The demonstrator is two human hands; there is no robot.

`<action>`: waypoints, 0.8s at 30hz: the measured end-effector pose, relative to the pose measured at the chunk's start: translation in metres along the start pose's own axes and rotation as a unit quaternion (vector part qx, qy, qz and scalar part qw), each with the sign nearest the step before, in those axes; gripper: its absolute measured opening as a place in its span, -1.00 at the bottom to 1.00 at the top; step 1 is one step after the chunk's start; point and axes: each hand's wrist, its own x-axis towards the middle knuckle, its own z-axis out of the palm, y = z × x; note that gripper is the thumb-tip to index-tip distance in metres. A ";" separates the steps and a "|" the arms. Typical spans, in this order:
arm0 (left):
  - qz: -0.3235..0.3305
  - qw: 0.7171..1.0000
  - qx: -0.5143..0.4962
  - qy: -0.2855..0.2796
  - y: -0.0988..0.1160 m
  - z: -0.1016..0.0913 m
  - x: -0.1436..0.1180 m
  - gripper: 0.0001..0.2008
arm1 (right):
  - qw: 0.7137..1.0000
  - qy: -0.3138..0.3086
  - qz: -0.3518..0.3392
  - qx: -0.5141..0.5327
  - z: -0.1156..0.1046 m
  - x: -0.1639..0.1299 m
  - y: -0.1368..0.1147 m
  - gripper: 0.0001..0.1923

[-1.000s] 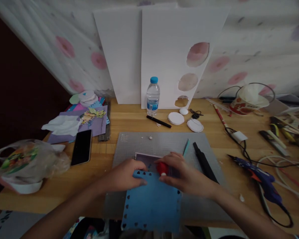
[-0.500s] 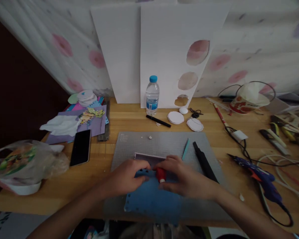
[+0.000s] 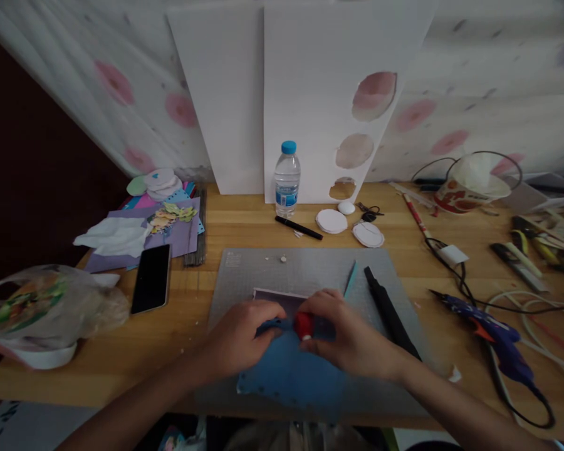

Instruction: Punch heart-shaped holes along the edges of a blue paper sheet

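My left hand (image 3: 245, 333) pinches the upper edge of a blue sheet (image 3: 291, 373) with dark dots along its borders. The sheet's lower part hangs towards the near edge of the grey cutting mat (image 3: 244, 272). Between the thumb and fingers of my right hand (image 3: 350, 331) is a small red bottle-like thing (image 3: 303, 324) with a white end pointing down, held against or just over the sheet's top edge. Behind both hands lies a purplish piece with a pale rim (image 3: 277, 295), partly covered by them. My fingers hide part of the red thing.
On the mat lie a teal tool (image 3: 351, 279) and a black tapered tool (image 3: 388, 313). A water bottle (image 3: 287, 181) stands behind. The glue gun (image 3: 489, 338) and its cables are at right; a phone (image 3: 151, 277) and a bagged bowl (image 3: 47, 313) are at left.
The blue sheet's upper edge now looks more folded or tilted in my left fingers. My right hand has shifted slightly, still holding the red thing. The view has moved a little.
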 end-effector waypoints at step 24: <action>0.073 0.964 0.237 -0.095 0.030 0.000 0.029 -0.48 | 0.999 -0.003 -0.012 -0.030 0.016 -0.002 0.004 -0.87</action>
